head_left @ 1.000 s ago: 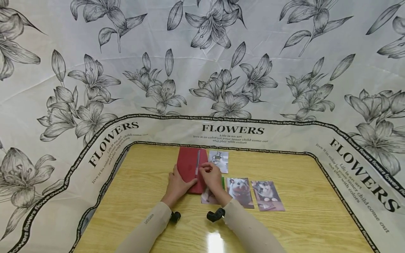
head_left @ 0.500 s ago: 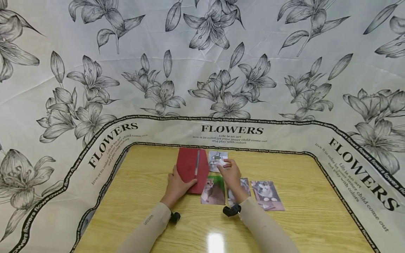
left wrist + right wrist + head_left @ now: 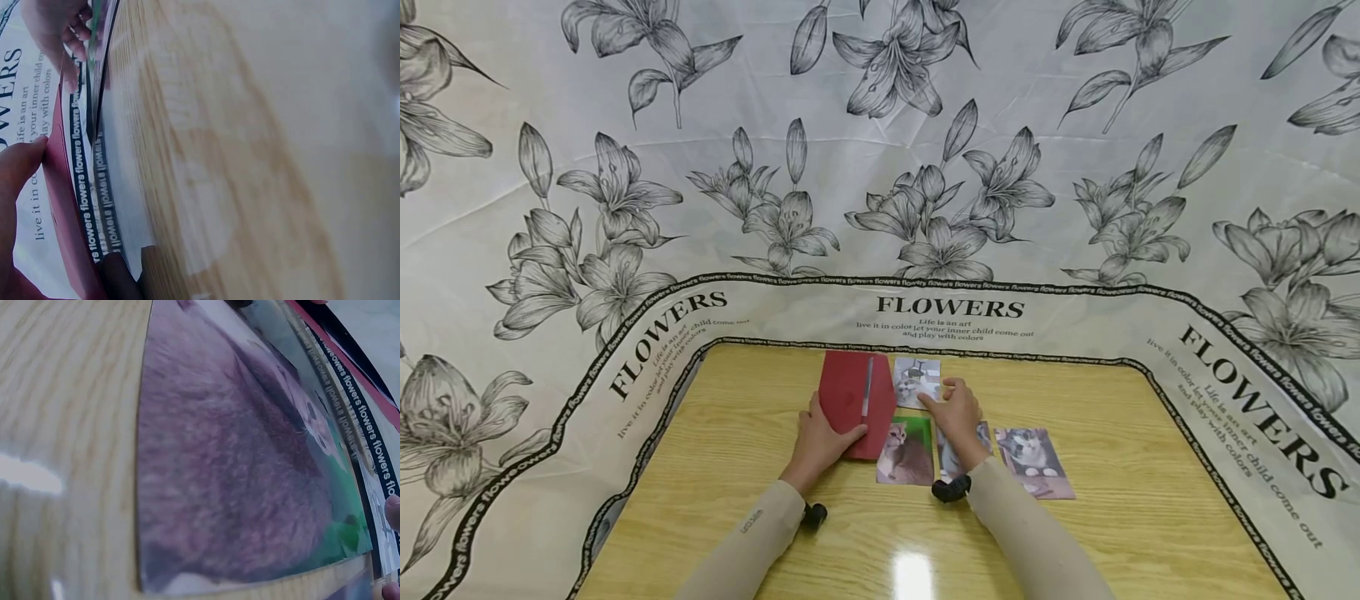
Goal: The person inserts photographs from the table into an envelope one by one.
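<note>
A red envelope (image 3: 842, 392) lies at the back of the table, its flap spread to the right and a pale strip showing along its mouth. My left hand (image 3: 822, 439) grips its near left part, thumb on top and fingers at the left edge; the left wrist view shows the thumb (image 3: 22, 159) on the red paper. Right of the envelope lies a cat photo (image 3: 916, 375). My right hand (image 3: 957, 414) is at its near right corner, thumb touching it and the other fingers apart, beyond its right edge.
Nearer me lie a cat photo with green background (image 3: 906, 458), a hamster photo (image 3: 950, 467) partly under my right hand, and another cat photo (image 3: 1033, 462) on the wooden table (image 3: 1150, 517). A flower-printed cloth (image 3: 951, 321) borders the back and sides.
My right hand has left the envelope's mouth and moved right to the back cat photo, uncovering the green-background photo. The left hand keeps its hold on the envelope.
</note>
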### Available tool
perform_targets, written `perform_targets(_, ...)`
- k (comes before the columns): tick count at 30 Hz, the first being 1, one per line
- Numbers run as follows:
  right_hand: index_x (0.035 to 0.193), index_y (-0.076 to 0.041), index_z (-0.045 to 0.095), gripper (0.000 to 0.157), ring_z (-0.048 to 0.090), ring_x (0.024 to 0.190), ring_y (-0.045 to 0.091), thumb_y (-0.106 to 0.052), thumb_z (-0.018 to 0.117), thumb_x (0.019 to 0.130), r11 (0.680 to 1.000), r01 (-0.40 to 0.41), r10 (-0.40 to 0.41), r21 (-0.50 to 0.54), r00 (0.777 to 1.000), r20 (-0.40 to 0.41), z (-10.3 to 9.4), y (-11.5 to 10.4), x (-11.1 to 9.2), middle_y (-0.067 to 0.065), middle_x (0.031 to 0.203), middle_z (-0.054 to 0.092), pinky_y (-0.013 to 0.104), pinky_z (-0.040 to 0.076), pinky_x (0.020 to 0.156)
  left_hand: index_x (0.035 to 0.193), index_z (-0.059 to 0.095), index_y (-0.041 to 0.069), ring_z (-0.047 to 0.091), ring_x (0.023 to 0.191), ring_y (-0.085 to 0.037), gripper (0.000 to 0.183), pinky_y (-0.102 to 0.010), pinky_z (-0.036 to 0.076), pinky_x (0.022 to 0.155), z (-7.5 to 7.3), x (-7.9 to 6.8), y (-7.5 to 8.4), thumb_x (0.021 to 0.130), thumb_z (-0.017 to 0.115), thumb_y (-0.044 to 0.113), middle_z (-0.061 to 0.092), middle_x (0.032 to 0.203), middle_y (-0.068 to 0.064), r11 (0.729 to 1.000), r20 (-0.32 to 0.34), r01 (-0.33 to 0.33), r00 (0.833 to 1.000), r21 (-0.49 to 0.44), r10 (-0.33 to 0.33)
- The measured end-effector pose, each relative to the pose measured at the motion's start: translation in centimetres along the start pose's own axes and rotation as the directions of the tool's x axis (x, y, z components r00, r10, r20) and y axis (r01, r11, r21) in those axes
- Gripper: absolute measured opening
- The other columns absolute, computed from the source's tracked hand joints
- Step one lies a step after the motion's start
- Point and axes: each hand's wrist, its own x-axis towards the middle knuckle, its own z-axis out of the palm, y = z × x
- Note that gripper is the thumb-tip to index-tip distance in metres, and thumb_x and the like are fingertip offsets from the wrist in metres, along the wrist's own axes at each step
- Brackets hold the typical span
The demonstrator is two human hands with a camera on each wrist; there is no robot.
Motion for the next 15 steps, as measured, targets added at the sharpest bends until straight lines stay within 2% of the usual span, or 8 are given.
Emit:
perform_targets(8, 0.143, -0.001, 0.055, 0.079, 0.056, 0.115, 0.042, -0.045, 0.090, 0.086, 0.995, -0.008, 0.010, -0.096, 1.000, 0.021, 0.52, -0.02, -0.10, 0.022, 0.122, 0.062, 0.059, 0.033, 0.109, 0.168, 0.017, -0.003, 0.061, 0.114, -0.045, 0.124, -0.059, 0.054, 0.100, 0.08, 0.03, -0.01, 0.084, 0.091, 0.051, 0.046, 0.136, -0.034, 1.000, 0.009, 0.010, 1.000, 0.015, -0.010)
perform_targets(15, 0.141, -0.001, 0.056, 0.081, 0.052, 0.125, 0.044, -0.051, 0.089, 0.086, 0.992, -0.017, 0.021, -0.122, 0.999, 0.036, 0.83, 0.00, 0.02, 0.025, 0.136, 0.059, 0.061, 0.031, 0.113, 0.168, 0.017, -0.002, 0.062, 0.114, -0.045, 0.123, -0.059, 0.054, 0.100, -0.04, -0.04, 0.13, 0.084, 0.090, 0.051, 0.047, 0.136, -0.034, 1.000, 0.008, 0.010, 1.000, 0.015, -0.010)
